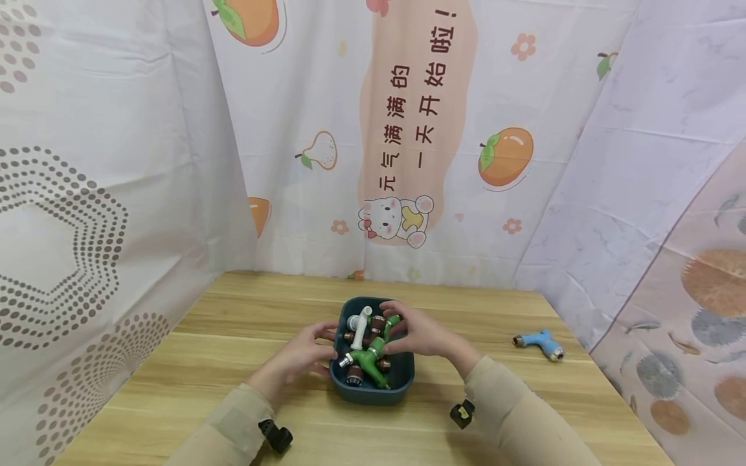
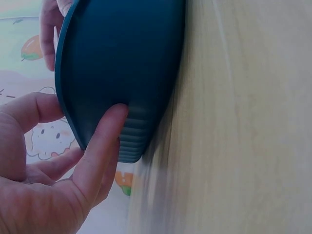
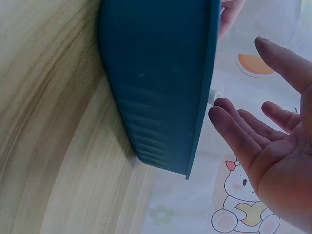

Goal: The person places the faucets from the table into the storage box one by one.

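A dark teal plastic basin stands on the table, filled with several taps. Among them are a white tap and a green tap lying on top, with brown-and-metal fittings around them. My left hand is at the basin's left side; in the left wrist view its fingertips touch the outer wall, fingers fairly straight. Over the right rim hovers my right hand, fingers spread and loosely bent. The right wrist view shows its fingers apart from the basin wall, holding nothing.
A light blue tap with metal ends lies on the wooden table at the right. Patterned curtains hang behind the table and along both sides.
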`<control>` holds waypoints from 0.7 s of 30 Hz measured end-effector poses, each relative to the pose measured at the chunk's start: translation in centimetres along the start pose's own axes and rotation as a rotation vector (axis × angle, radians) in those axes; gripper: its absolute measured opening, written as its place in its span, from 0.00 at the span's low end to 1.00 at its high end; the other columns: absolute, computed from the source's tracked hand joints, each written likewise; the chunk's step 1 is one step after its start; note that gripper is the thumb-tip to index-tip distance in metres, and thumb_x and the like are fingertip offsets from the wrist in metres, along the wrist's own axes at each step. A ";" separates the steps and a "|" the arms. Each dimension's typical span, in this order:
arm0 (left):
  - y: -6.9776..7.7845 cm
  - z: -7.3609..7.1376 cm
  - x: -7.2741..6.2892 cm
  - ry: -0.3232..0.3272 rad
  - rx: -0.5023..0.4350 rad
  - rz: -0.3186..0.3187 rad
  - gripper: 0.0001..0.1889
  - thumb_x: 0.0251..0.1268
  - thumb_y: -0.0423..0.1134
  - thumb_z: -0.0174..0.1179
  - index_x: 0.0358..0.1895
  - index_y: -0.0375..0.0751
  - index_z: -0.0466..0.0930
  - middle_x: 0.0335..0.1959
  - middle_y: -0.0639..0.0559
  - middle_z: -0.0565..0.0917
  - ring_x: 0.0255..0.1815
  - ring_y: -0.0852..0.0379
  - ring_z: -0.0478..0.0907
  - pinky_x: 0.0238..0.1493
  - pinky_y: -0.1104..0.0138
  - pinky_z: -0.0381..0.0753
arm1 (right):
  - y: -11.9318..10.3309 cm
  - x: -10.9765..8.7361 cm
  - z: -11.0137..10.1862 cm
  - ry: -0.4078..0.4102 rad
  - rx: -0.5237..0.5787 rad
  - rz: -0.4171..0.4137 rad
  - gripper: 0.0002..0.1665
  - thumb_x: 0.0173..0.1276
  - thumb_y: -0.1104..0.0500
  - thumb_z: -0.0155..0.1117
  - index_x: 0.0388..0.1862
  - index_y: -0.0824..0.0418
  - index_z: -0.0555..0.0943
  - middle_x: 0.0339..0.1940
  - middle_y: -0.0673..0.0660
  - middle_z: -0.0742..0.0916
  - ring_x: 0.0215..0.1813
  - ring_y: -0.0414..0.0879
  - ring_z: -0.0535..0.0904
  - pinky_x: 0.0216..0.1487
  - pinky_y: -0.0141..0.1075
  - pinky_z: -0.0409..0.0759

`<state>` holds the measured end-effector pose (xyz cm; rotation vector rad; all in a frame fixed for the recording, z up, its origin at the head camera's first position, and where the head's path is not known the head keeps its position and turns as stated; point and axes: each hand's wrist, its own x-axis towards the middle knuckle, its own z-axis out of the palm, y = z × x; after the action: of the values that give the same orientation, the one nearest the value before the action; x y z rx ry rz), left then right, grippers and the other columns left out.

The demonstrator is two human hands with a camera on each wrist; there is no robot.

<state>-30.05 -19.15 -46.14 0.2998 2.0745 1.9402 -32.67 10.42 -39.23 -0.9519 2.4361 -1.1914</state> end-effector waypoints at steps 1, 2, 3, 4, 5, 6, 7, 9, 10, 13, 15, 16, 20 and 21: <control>0.0 0.0 0.0 -0.001 -0.003 -0.001 0.42 0.57 0.25 0.62 0.78 0.32 0.57 0.65 0.27 0.67 0.46 0.44 0.83 0.39 0.49 0.88 | 0.0 -0.1 -0.1 0.004 0.000 0.000 0.48 0.62 0.59 0.77 0.78 0.57 0.63 0.72 0.67 0.72 0.63 0.65 0.78 0.54 0.46 0.84; 0.0 0.0 0.0 -0.001 -0.006 -0.001 0.42 0.57 0.25 0.62 0.78 0.32 0.57 0.65 0.27 0.67 0.46 0.43 0.83 0.39 0.49 0.88 | 0.0 -0.2 -0.2 0.010 -0.001 -0.001 0.48 0.63 0.59 0.77 0.78 0.57 0.63 0.73 0.67 0.72 0.63 0.64 0.78 0.54 0.46 0.84; -0.1 0.0 0.1 -0.002 -0.008 -0.002 0.42 0.57 0.25 0.62 0.78 0.32 0.57 0.65 0.27 0.67 0.46 0.43 0.83 0.39 0.49 0.88 | 0.0 -0.3 -0.3 0.018 0.001 -0.005 0.48 0.63 0.59 0.77 0.78 0.57 0.64 0.72 0.67 0.73 0.63 0.64 0.78 0.54 0.47 0.84; -0.1 -0.1 0.1 -0.001 -0.010 -0.003 0.42 0.57 0.25 0.62 0.78 0.33 0.57 0.65 0.27 0.67 0.46 0.43 0.83 0.39 0.49 0.88 | 0.0 -0.4 -0.3 0.027 -0.001 -0.011 0.47 0.63 0.58 0.77 0.77 0.58 0.64 0.72 0.66 0.73 0.63 0.64 0.78 0.54 0.47 0.84; -0.1 -0.1 0.1 -0.002 -0.011 -0.004 0.42 0.56 0.25 0.62 0.78 0.33 0.58 0.65 0.27 0.67 0.46 0.43 0.83 0.39 0.49 0.88 | 0.0 -0.5 -0.4 0.035 -0.002 -0.015 0.47 0.63 0.58 0.77 0.77 0.58 0.64 0.72 0.66 0.73 0.63 0.64 0.78 0.54 0.48 0.83; -0.1 -0.1 0.2 0.000 -0.012 -0.006 0.42 0.57 0.25 0.62 0.78 0.33 0.58 0.65 0.28 0.67 0.46 0.43 0.83 0.39 0.49 0.87 | 0.1 -0.6 -0.5 0.041 -0.004 -0.017 0.47 0.63 0.58 0.77 0.77 0.58 0.65 0.72 0.65 0.74 0.63 0.64 0.78 0.55 0.49 0.83; -0.1 -0.1 0.2 0.001 -0.011 -0.005 0.42 0.56 0.25 0.62 0.77 0.33 0.58 0.65 0.28 0.67 0.46 0.43 0.83 0.39 0.49 0.88 | 0.1 -0.7 -0.6 0.050 -0.006 -0.021 0.46 0.63 0.58 0.77 0.77 0.58 0.65 0.72 0.65 0.74 0.63 0.64 0.78 0.55 0.50 0.83; -0.1 -0.2 0.2 0.003 -0.010 -0.005 0.42 0.56 0.25 0.62 0.77 0.33 0.58 0.65 0.28 0.67 0.46 0.43 0.82 0.39 0.49 0.88 | 0.2 -0.9 -0.8 0.064 -0.005 -0.028 0.46 0.63 0.58 0.76 0.77 0.59 0.65 0.71 0.64 0.75 0.63 0.65 0.77 0.57 0.52 0.81; -0.1 -0.2 0.3 0.004 -0.011 -0.006 0.42 0.56 0.25 0.62 0.77 0.33 0.58 0.65 0.28 0.67 0.46 0.42 0.82 0.39 0.49 0.88 | 0.3 -1.0 -0.9 0.071 -0.008 -0.031 0.46 0.63 0.58 0.76 0.77 0.59 0.65 0.71 0.64 0.75 0.63 0.65 0.77 0.57 0.53 0.81; -0.1 -0.2 0.3 0.005 -0.013 -0.008 0.42 0.56 0.25 0.62 0.77 0.33 0.58 0.65 0.28 0.67 0.47 0.42 0.82 0.39 0.48 0.87 | 0.4 -1.3 -1.2 0.097 -0.005 -0.026 0.45 0.63 0.59 0.76 0.77 0.58 0.66 0.71 0.62 0.75 0.64 0.66 0.76 0.58 0.53 0.81; 0.0 -0.1 0.2 0.003 -0.012 -0.010 0.42 0.56 0.25 0.62 0.77 0.33 0.58 0.65 0.28 0.67 0.47 0.42 0.82 0.39 0.48 0.87 | 0.5 -1.4 -1.5 0.116 0.002 -0.030 0.44 0.64 0.59 0.76 0.76 0.58 0.67 0.71 0.62 0.75 0.64 0.65 0.76 0.58 0.52 0.82; 0.0 -0.1 0.2 0.002 -0.011 -0.010 0.42 0.56 0.25 0.62 0.77 0.33 0.58 0.65 0.28 0.67 0.47 0.42 0.82 0.39 0.48 0.87 | 0.6 -1.5 -1.6 0.125 0.008 -0.032 0.45 0.64 0.59 0.76 0.76 0.59 0.66 0.71 0.62 0.75 0.65 0.65 0.76 0.58 0.53 0.81; 0.0 -0.1 0.1 -0.002 -0.012 -0.012 0.42 0.56 0.25 0.62 0.78 0.32 0.57 0.65 0.28 0.67 0.47 0.42 0.82 0.39 0.48 0.87 | 0.8 -2.0 -2.2 0.158 0.020 -0.035 0.44 0.64 0.58 0.76 0.76 0.59 0.67 0.72 0.63 0.74 0.66 0.66 0.75 0.59 0.54 0.80; 0.0 -0.1 0.2 0.000 -0.013 -0.014 0.42 0.56 0.25 0.63 0.78 0.33 0.57 0.65 0.28 0.67 0.47 0.42 0.82 0.39 0.48 0.87 | 0.9 -2.1 -2.3 0.166 0.022 -0.037 0.44 0.64 0.58 0.76 0.76 0.60 0.67 0.72 0.63 0.74 0.66 0.67 0.74 0.60 0.55 0.80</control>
<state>-30.22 -19.18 -46.13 0.2825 2.0577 1.9444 -32.64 13.58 -38.54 -0.9297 2.5360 -1.3577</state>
